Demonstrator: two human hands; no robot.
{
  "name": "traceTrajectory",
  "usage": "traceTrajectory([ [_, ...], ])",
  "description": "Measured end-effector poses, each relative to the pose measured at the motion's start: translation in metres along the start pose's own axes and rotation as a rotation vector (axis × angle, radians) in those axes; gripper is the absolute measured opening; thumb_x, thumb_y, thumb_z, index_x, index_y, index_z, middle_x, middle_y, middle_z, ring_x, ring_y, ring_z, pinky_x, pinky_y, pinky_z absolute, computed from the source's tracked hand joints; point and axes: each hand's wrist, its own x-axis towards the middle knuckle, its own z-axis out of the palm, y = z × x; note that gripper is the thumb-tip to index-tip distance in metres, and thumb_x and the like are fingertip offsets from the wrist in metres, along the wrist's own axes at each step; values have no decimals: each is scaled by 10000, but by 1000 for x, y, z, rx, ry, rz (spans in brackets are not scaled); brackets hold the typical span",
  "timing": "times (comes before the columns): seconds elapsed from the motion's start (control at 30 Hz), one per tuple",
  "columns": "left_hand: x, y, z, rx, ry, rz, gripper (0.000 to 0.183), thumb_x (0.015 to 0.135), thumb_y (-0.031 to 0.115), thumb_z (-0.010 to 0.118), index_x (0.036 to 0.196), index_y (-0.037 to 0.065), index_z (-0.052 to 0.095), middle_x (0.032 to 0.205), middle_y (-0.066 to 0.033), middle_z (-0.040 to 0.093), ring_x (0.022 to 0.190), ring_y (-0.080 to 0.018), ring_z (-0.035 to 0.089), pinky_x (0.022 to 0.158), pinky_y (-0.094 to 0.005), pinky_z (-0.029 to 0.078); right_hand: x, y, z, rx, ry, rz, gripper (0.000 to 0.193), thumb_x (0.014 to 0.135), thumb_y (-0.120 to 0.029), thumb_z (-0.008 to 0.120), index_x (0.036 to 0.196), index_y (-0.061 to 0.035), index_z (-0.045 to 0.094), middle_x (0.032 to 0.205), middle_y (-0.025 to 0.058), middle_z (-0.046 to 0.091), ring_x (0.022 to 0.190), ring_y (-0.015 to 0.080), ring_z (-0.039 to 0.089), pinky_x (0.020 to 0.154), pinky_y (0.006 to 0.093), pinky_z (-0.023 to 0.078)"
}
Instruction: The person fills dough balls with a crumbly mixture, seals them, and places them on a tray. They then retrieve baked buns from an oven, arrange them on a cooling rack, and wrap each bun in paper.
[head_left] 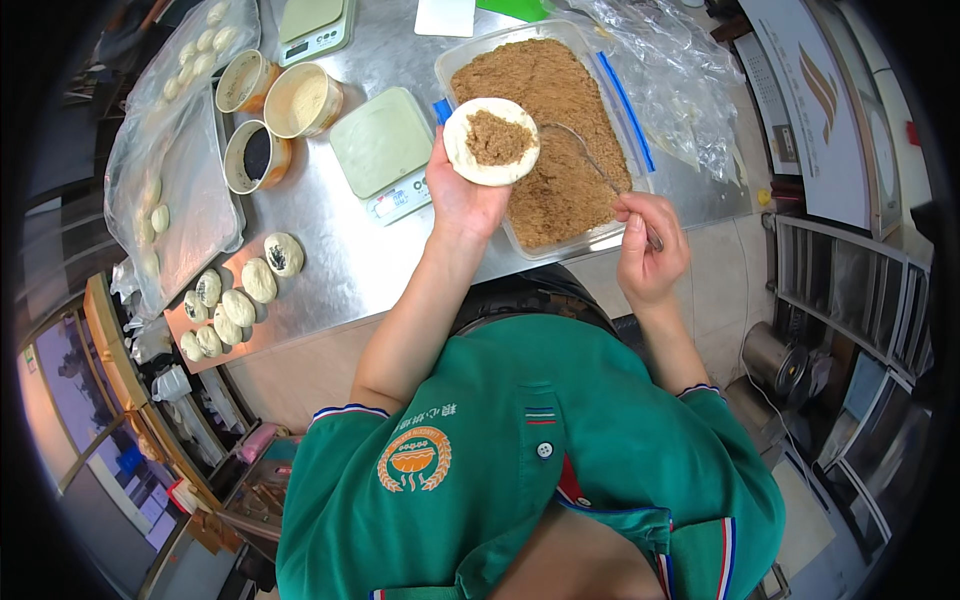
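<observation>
A round of pale, cream-white dough point(492, 177) sits face up over the left side of the tub, its surface smooth and matte, its edge slightly uneven. A mound of brown filling point(498, 139), coarse and crumbly, lies at its middle, leaving a bare pale border all round. The left hand point(465, 203) holds the dough from below and from its left, fingers partly hidden beneath it. The right hand point(652, 245) is closed around the handle of a thin metal spoon point(598, 168), just outside the tub's right lower corner; the spoon slants across the tub, its far end at the dough's right edge.

The tub point(565, 249) is clear plastic with blue side clips point(627, 112) and holds a broad bed of brown crumbly mix point(550, 205), the same colour as the mound. Just left of the tub stands a pale green scale point(380, 142); farther left are three bowls, one with pale powder point(304, 103), one with something dark point(257, 156). Well to the tub's lower left, shaped dough pieces point(260, 280) lie clustered on the steel table point(335, 290), some marked with dark patches. Right of the tub lies crumpled clear plastic point(690, 95).
</observation>
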Motion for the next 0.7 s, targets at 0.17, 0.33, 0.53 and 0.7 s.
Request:
traceTrajectory([
  [0.17,0,-8,-5,-8,-22,-55,465,1018,351,333,1283,24,530,1329,-142,553,1262,-321,489,1111,-524,332,-2,5,3,85,24,142,160,914,-1,545,1049,26,627,912,126,648,785,169,630,655,254,522],
  [0.33,-5,5,-3,3,-18,-62,494,1020,377,326,1308,16,502,1351,-177,521,1273,-373,467,1111,-592,306,3,21,-8,-198,-73,120,185,883,-22,595,1062,-2,640,920,123,654,811,223,632,720,315,507],
  [0.53,-16,2,0,-35,-74,-164,494,1018,367,319,1313,11,493,1357,-191,511,1265,-388,472,1109,-587,311,30,1,3,-261,-116,42,175,853,-69,662,1012,-1,690,901,100,672,802,198,630,711,288,473],
  [0.7,-22,2,-2,-113,-194,-222,514,1019,431,331,1263,29,538,1272,-148,582,1205,-309,536,1058,-464,407,58,-7,43,21,-200,290,101,816,-73,704,882,3,705,816,78,674,719,151,610,606,269,442],
])
